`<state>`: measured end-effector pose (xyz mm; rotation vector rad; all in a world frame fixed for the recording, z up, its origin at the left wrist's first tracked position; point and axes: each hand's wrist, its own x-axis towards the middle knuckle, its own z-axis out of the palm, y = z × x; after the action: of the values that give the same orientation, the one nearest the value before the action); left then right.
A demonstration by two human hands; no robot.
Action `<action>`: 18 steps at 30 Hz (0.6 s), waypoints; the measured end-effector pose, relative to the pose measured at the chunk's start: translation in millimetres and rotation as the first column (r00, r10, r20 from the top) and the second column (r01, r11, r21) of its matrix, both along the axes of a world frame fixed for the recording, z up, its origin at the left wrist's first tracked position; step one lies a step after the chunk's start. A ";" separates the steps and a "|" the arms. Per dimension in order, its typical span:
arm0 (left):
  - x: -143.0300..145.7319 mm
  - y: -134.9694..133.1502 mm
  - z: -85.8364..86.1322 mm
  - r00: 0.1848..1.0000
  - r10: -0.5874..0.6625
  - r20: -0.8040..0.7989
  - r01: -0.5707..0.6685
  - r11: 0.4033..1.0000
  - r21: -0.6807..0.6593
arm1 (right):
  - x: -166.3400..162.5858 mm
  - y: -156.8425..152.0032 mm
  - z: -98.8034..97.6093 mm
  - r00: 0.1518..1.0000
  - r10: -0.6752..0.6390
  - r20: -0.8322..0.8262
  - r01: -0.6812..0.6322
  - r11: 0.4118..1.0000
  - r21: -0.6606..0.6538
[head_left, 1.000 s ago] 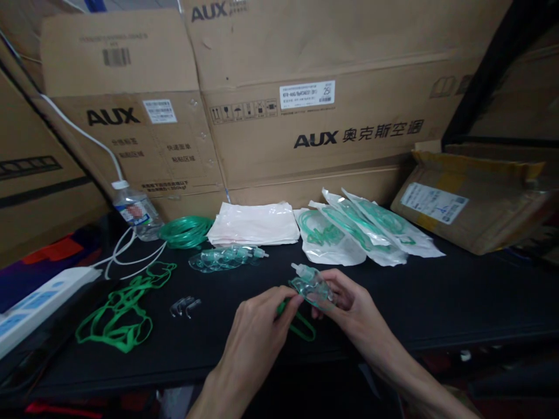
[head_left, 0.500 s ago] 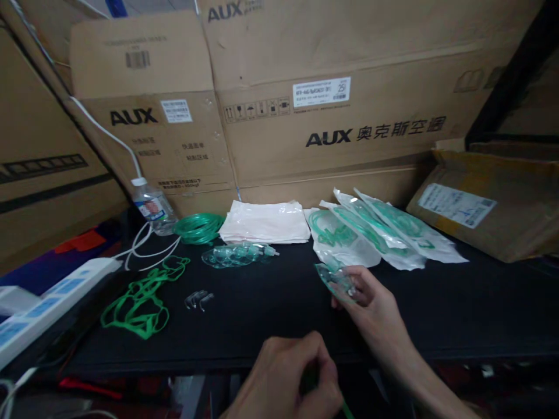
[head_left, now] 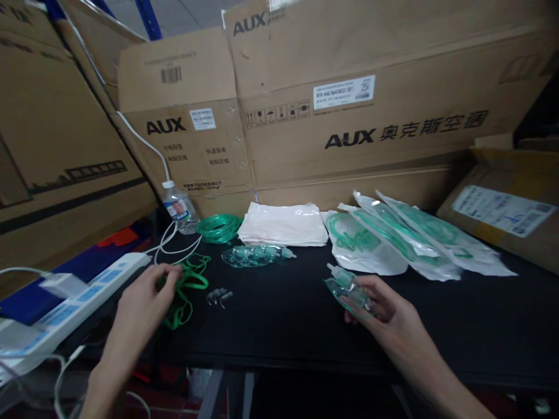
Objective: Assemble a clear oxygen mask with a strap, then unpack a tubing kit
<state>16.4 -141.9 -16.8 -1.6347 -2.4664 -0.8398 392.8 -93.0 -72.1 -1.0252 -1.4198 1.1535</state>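
Table edge: the black table (head_left: 283,326) has its near edge just below both wrists.
Open room: bare black surface lies between the hands (only small clear clips (head_left: 217,295) sit there).
Left hand (head_left: 142,302): low at the left, fingers curled onto the green elastic straps (head_left: 186,291).
Right hand (head_left: 384,314): palm up, fingers pinching a clear oxygen mask (head_left: 348,286) above the table.
Far side: sealed mask packets (head_left: 393,244) lie against the cardboard boxes (head_left: 349,116).
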 end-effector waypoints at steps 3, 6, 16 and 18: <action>-8.5 -5.1 -15.7 0.988 0.051 -0.149 -0.066 0.993 -0.097 | 0.0 1.0 0.0 0.999 0.036 -0.026 -0.036 0.999 -0.012; -14.5 -8.1 -24.0 0.954 0.128 -0.272 -0.134 0.991 -0.004 | 0.1 2.0 -1.9 0.997 0.060 -0.049 -0.061 0.998 -0.019; -3.3 39.0 -29.6 0.987 -0.092 -0.133 0.114 0.980 0.164 | 0.5 1.8 -7.5 0.995 0.079 -0.052 -0.081 0.996 -0.027; 0.6 43.6 -21.6 0.995 -0.088 -0.041 0.094 0.979 0.179 | 1.2 1.6 -7.7 0.995 0.084 -0.044 -0.085 0.996 -0.023</action>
<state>17.1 -98.3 -38.4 -1.6928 -2.2341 -1.0074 394.0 -91.4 -79.7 -0.9596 -1.4295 1.2501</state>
